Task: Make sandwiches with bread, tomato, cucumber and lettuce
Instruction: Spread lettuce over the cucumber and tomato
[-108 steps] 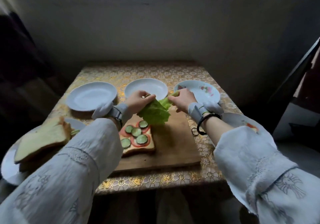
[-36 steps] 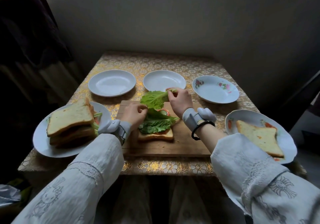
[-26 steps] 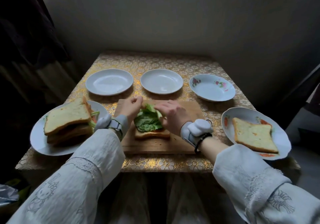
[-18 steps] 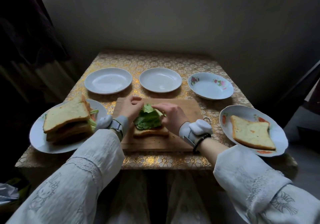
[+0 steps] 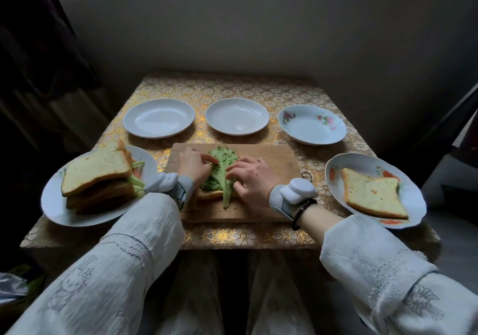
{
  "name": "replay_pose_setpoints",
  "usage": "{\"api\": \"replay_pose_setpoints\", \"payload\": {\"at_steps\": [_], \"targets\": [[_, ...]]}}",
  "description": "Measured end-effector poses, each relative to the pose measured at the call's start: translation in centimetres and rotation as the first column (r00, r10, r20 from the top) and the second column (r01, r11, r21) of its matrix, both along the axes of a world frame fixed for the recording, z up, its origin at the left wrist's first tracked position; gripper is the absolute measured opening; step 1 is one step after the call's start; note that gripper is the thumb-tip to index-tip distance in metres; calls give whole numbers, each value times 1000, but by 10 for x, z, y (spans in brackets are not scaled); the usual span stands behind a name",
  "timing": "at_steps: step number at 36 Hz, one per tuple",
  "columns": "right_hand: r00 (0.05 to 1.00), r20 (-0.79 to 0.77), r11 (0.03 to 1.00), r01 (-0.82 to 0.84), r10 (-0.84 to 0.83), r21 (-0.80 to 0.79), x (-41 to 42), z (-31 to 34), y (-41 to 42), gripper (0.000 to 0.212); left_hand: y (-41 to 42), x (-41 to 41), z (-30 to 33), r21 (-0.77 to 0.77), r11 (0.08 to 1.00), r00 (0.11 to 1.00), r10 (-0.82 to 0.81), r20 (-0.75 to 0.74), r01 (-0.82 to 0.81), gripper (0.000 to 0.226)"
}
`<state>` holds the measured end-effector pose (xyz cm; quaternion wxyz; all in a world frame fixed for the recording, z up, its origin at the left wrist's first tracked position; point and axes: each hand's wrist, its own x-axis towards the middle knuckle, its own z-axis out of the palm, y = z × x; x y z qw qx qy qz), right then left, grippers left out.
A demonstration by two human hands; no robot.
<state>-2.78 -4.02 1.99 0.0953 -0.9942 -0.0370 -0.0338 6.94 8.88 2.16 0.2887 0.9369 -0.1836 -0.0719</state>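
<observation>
A: Green lettuce (image 5: 222, 171) is going on now. It lies on the bread slice (image 5: 208, 194) on the wooden board (image 5: 271, 158), right between the two sets of fingers.

B: What are the hands doing?

A: The left hand (image 5: 192, 165) sits just left of the leaf, fingers bent, tips touching its top edge. The right hand (image 5: 249, 179) is just right of it, bent fingers pressing the stem side flat.

B: What comes next?

A: I think a top slice. One piece of bread (image 5: 372, 196) waits on the flowered plate (image 5: 413, 205), far right of the right fingers. That hand must let go and reach over.

B: Anything in the way?

A: Not really. Finished sandwiches (image 5: 97, 177) sit on a plate (image 5: 51, 200) left of the left fingers. Three bare plates (image 5: 159, 118) stand beyond the fingertips. The long stem sticks out past the bread, so it may slip.
</observation>
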Motion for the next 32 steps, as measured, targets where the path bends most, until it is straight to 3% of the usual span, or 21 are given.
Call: {"api": "replay_pose_setpoints", "payload": {"at_steps": [3,7,12,18,21,26,30,32], "targets": [[1000,-30,1000,-1,2,5,2,1,1,34,0,-2,2,95,995,997,-12,72,5,37],[997,-78,999,4,0,52,1,1,1,31,-1,-5,5,132,991,998,-26,62,18,41],[985,-8,966,170,-172,197,0,14,-10,30,-13,-12,25,183,983,996,-36,85,19,41],[924,-9,885,368,-382,284,-26,27,-57,33,-59,-32,39,32,982,983,-186,0,186,37],[836,-44,789,531,-546,310,-48,32,-88,34,-90,-55,42,-57,961,959,-275,-64,271,37],[565,-129,496,796,-815,346,-87,42,-142,35,-144,-97,44,-104,897,883,-442,-159,430,37],[373,-166,317,904,-913,288,-119,41,-174,36,-184,-122,38,-172,865,822,-501,-272,471,31],[326,-197,274,928,-924,254,-132,40,-184,34,-201,-132,33,-206,864,799,-504,-328,460,30]]}}
